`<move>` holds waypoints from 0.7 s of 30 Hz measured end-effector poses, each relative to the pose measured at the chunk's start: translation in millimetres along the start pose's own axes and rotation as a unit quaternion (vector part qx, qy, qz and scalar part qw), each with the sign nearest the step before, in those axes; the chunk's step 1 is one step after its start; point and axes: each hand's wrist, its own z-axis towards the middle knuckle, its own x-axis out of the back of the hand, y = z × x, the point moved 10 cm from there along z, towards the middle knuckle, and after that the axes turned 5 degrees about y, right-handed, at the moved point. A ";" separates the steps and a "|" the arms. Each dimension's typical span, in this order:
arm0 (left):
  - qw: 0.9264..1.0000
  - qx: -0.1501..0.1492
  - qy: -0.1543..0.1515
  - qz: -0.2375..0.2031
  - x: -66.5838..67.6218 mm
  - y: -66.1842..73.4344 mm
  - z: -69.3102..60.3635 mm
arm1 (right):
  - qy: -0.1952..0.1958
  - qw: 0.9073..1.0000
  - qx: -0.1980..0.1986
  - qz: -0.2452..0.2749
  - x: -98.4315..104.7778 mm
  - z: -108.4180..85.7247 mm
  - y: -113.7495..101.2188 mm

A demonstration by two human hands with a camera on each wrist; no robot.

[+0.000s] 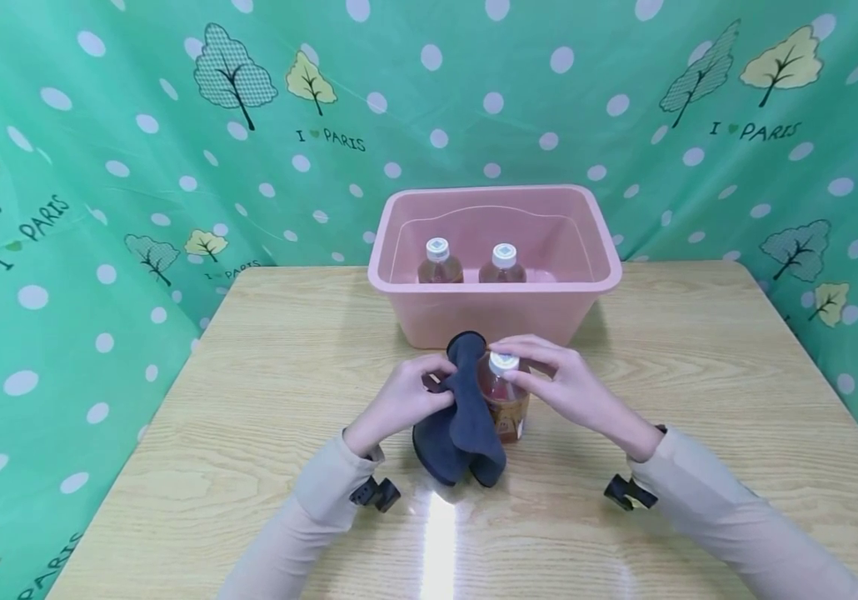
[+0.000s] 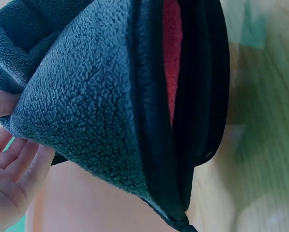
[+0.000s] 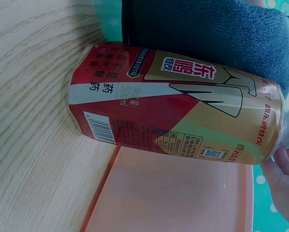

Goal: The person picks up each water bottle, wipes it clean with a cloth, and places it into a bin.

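My left hand (image 1: pixel 416 393) pinches a dark blue-grey fleecy cloth (image 1: pixel 466 408) with black edging, gathered so that it hangs in folds. In the left wrist view a strip of red shows inside the fold of the cloth (image 2: pixel 96 96). Just right of the cloth stands a drink bottle (image 1: pixel 506 408) with a white cap, upright on the table. Around its cap are the fingers of my right hand (image 1: pixel 560 383). The right wrist view shows the bottle's red and gold label (image 3: pixel 173 106), with the cloth close beside it.
Behind both hands a pink plastic bin (image 1: pixel 496 312) stands on the wooden table (image 1: pixel 271 400). Two more white-capped bottles are inside it, a left one (image 1: pixel 439 265) and a right one (image 1: pixel 504 265). A green dotted curtain (image 1: pixel 466 100) hangs at the back and sides.
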 end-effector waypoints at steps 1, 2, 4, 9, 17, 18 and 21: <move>1.000 -0.001 0.001 0.000 0.7 0.6 0.8 | 0.001 1.000 0.000 0.000 0.1 0.0 0.0; 1.000 -0.003 0.001 0.002 1.3 1.1 1.4 | 0.001 1.000 0.000 -0.001 0.2 0.0 0.0; 1.000 -0.005 0.001 0.006 1.7 1.7 2.2 | 0.003 1.000 0.002 -0.002 0.3 0.0 -0.4; 1.000 -0.005 0.002 0.012 1.2 2.5 3.2 | 0.005 1.000 0.003 -0.005 0.2 0.1 -0.6; 1.000 0.018 -0.010 0.008 -5.5 -7.9 0.4 | 0.007 1.000 0.001 -0.004 0.2 -0.4 0.6; 1.000 0.022 -0.012 0.006 -6.6 -9.6 -0.3 | 0.007 1.000 0.000 -0.003 0.3 -0.5 0.8; 1.000 0.019 -0.020 0.004 -10.4 -13.3 -1.6 | 0.005 1.000 -0.003 -0.003 0.1 -0.4 0.7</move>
